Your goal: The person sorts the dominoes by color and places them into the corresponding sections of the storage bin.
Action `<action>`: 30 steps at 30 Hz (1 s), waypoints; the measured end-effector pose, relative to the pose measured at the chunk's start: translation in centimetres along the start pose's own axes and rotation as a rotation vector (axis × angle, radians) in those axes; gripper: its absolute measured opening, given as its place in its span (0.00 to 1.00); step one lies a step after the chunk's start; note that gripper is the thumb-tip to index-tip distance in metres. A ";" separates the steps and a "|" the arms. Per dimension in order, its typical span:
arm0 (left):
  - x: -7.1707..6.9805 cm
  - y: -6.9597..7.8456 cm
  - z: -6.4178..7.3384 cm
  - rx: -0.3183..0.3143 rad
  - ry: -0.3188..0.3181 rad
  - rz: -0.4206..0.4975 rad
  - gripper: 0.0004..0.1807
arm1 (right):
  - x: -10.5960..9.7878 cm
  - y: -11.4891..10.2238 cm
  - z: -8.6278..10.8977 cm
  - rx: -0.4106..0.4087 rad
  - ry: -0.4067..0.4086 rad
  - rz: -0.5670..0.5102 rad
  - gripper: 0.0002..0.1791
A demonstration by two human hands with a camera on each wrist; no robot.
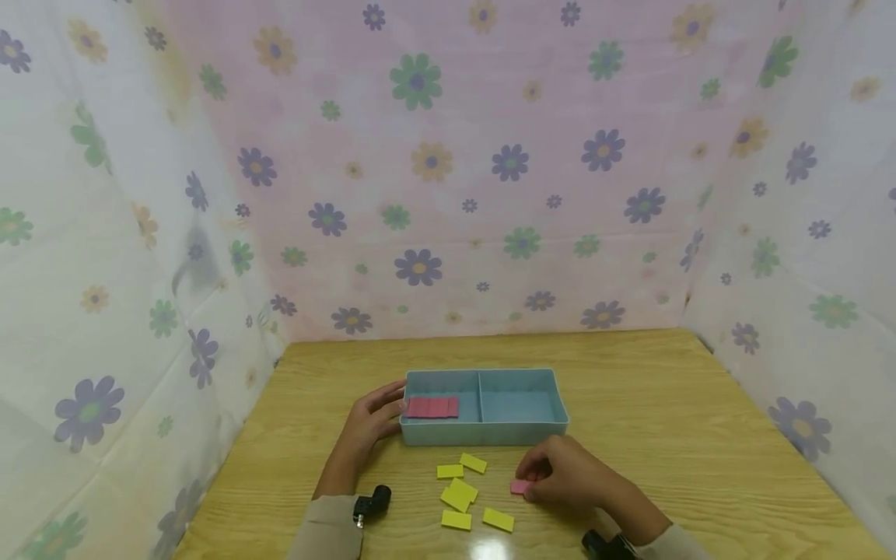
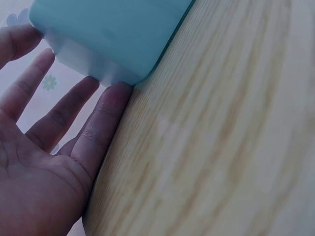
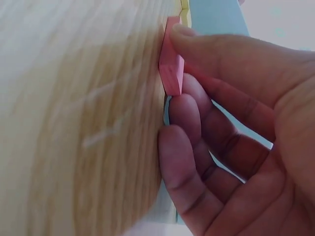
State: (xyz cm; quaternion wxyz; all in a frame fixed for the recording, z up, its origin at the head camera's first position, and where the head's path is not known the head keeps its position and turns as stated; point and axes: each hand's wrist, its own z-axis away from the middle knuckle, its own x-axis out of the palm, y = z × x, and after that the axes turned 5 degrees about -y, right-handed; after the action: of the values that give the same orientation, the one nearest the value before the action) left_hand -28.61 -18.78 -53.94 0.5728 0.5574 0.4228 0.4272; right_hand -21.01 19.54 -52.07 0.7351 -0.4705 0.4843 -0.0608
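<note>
A pale blue two-compartment box [image 1: 483,434] stands on the table, with a row of pink tiles [image 1: 432,407] along the front of its left compartment. My left hand [image 1: 369,424] is at the box's left end; in the left wrist view its extended fingers [image 2: 64,115] touch the end wall. In front of the box, my right hand [image 1: 570,474] pinches a pink domino-like tile [image 3: 172,64] between thumb and fingers, low over the tabletop. Several yellow tiles [image 1: 456,520] lie to the left of that hand, a few of them overlapping.
The wood-grain table [image 1: 630,389] ends at a flower-print cloth [image 1: 476,257] behind, with similar cloth on both sides. A divider [image 1: 480,397] splits the box; its right compartment [image 1: 525,404] shows a bare floor. Black wrist cameras [image 1: 374,502] are strapped on near both sleeves.
</note>
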 end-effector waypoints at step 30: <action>-0.1 0.1 -0.2 0.007 -0.013 0.001 0.28 | 0.1 -1.3 -1.2 0.047 0.060 0.032 0.09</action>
State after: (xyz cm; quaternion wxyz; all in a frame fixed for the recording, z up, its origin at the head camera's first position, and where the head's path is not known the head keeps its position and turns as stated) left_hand -28.79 -18.79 -53.81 0.5736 0.5623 0.4201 0.4222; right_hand -21.39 18.03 -51.28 0.7319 -0.4433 0.5122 -0.0744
